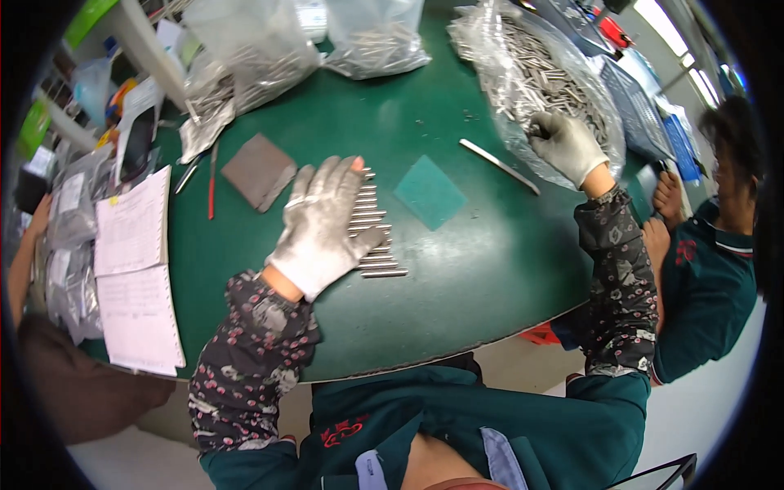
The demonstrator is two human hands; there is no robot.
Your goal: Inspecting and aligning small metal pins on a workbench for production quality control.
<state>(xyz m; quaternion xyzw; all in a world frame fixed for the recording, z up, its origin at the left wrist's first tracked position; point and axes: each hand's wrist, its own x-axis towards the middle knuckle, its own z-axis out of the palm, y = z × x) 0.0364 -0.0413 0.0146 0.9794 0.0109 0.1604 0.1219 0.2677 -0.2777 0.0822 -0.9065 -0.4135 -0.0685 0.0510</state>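
My left hand [320, 224], in a worn whitish glove, lies palm down with its fingers stretched out. Beneath and beside it runs a row of short metal pins [384, 273], laid side by side; the hand hides part of them. At the right, my right hand [569, 147], also gloved, is closed at the near side of a clear plastic bag [604, 151]. A heap of loose metal pins [535, 57] fills that bag. Whatever the right fingers hold is hidden.
Between the hands lie a green square sheet [430, 193] and a pale rod [500, 167]. Left are a brown square pad [259, 171], a red stick [212, 181] and an open notebook [135, 269]. More pin bags [376, 45] stand behind. A co-worker [706, 269] sits right.
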